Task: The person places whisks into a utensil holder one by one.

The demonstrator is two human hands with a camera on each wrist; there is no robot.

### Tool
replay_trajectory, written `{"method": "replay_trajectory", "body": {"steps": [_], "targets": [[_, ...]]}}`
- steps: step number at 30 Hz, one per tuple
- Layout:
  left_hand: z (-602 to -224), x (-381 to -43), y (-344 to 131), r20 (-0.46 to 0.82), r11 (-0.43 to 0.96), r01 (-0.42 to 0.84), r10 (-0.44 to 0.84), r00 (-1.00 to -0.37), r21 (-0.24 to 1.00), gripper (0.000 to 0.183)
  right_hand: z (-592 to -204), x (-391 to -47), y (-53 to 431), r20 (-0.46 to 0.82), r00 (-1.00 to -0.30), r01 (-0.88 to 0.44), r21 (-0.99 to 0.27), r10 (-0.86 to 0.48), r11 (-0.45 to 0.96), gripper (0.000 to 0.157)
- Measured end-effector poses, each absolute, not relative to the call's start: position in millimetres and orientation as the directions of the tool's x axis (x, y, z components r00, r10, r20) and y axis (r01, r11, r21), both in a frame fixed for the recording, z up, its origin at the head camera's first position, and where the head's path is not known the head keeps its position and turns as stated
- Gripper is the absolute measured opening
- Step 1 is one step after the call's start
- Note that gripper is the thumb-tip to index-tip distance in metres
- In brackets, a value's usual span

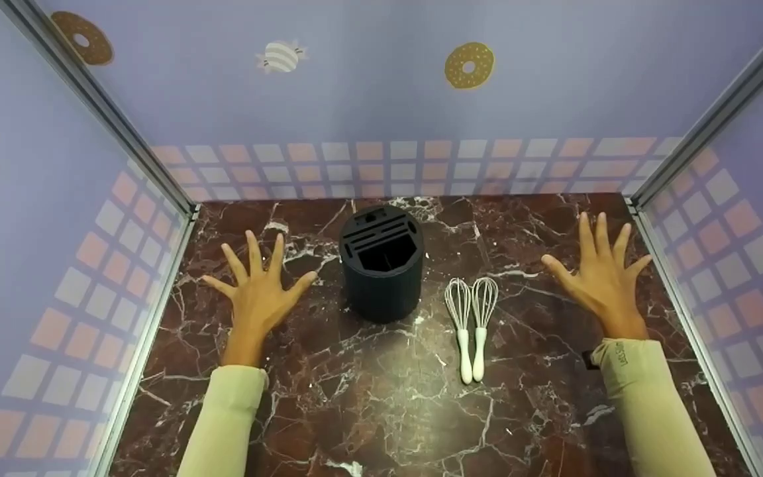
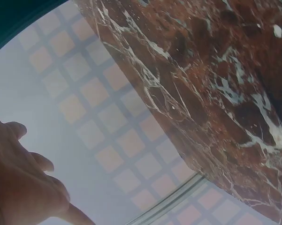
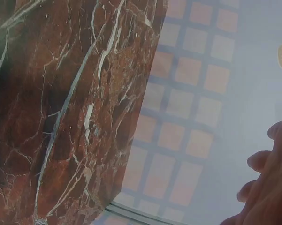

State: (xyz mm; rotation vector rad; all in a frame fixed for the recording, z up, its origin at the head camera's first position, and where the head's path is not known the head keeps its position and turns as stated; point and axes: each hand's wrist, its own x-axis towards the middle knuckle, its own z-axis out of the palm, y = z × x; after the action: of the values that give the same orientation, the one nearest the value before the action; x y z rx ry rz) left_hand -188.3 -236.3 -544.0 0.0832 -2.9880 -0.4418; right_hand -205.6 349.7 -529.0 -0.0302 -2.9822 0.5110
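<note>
A black round utensil holder [image 1: 383, 291] with slots and a larger opening in its top stands upright near the middle of the marble-patterned table. To its right lie two whisks side by side, a left whisk [image 1: 463, 331] and a right whisk [image 1: 482, 328], with white handles toward me and their wire heads touching or nearly so. My left hand [image 1: 259, 298] is spread, palm down, left of the holder and apart from it. Spread likewise, my right hand [image 1: 600, 285] is right of the whisks and holds nothing. Both wrist views show only fingers, table and wall.
Purple walls with a checked band [image 1: 381, 171] enclose the table [image 1: 381, 411] at the back and both sides. Metal rails run along the left edge [image 1: 150, 344] and the right edge [image 1: 686, 338]. A small dark object [image 1: 590, 360] shows beside the right cuff.
</note>
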Motion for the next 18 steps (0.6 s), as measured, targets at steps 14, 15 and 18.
{"method": "replay_trajectory", "body": {"steps": [14, 15, 18], "targets": [[-528, -176, -203, 0.036, 0.827, -0.033, -0.064, -0.997, 0.561, 0.079, -544, -190, 333, 0.076, -0.997, -0.007, -0.459, 0.031, 0.888, 0.094], [-527, -176, -200, 0.036, 0.814, -0.030, -0.062, -0.997, 0.580, 0.077, -546, -189, 331, 0.076, -0.997, -0.006, -0.462, 0.033, 0.887, 0.093], [-524, -174, -189, 0.058, 0.762, -0.006, -0.057, -0.997, 0.648, 0.073, -550, -186, 326, 0.083, -0.996, -0.003, -0.475, 0.041, 0.880, 0.088]]}}
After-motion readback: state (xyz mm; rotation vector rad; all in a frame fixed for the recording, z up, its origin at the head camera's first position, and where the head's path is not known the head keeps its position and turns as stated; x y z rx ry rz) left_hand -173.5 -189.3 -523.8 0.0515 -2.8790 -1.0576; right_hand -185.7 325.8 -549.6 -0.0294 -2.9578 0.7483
